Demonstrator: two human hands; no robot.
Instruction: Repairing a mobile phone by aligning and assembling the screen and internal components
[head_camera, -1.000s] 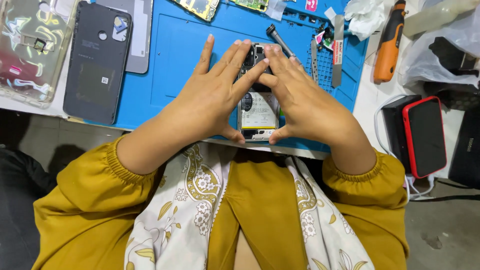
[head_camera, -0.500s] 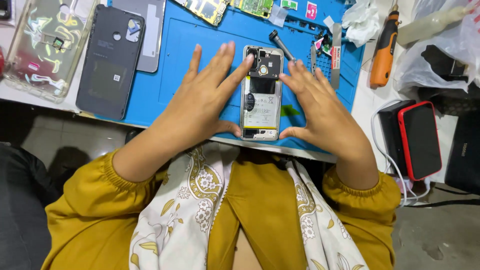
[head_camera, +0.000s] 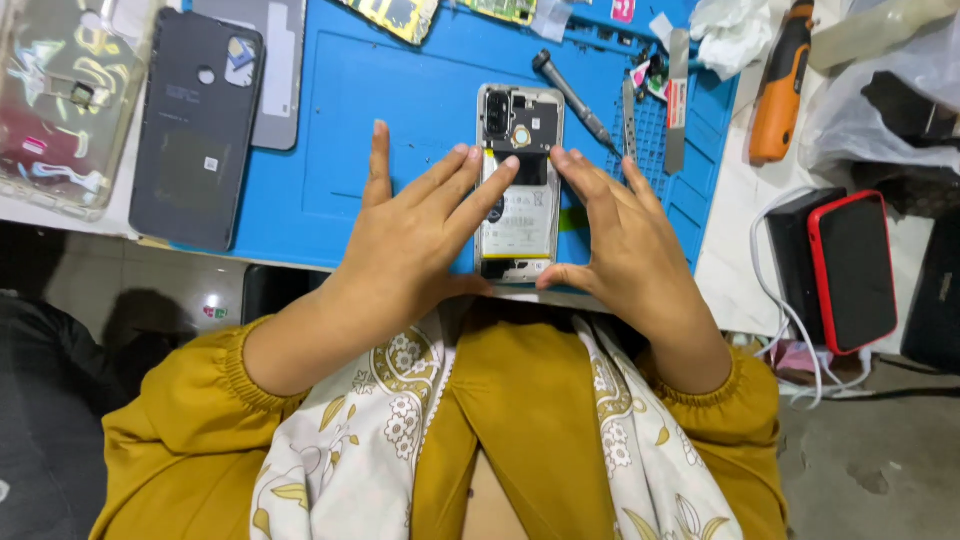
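Note:
An opened phone (head_camera: 520, 190) with its back cover off lies on the blue work mat (head_camera: 400, 110), battery and camera module showing. My left hand (head_camera: 415, 240) rests beside its left edge, fingers spread, with fingertips over the phone's upper middle. My right hand (head_camera: 615, 235) flanks the right edge, thumb at the phone's lower corner. Both hands frame and touch the phone without lifting it.
A dark back cover (head_camera: 195, 130) and a clear case (head_camera: 60, 100) lie at left. A screwdriver (head_camera: 575, 95), metal pry tools (head_camera: 677, 100), an orange electric screwdriver (head_camera: 780, 85), a red-edged phone (head_camera: 855, 270) and white cables (head_camera: 800, 330) are at right.
Both hands have slid apart and back from on top of the phone, uncovering its camera module and battery. The view has shifted slightly.

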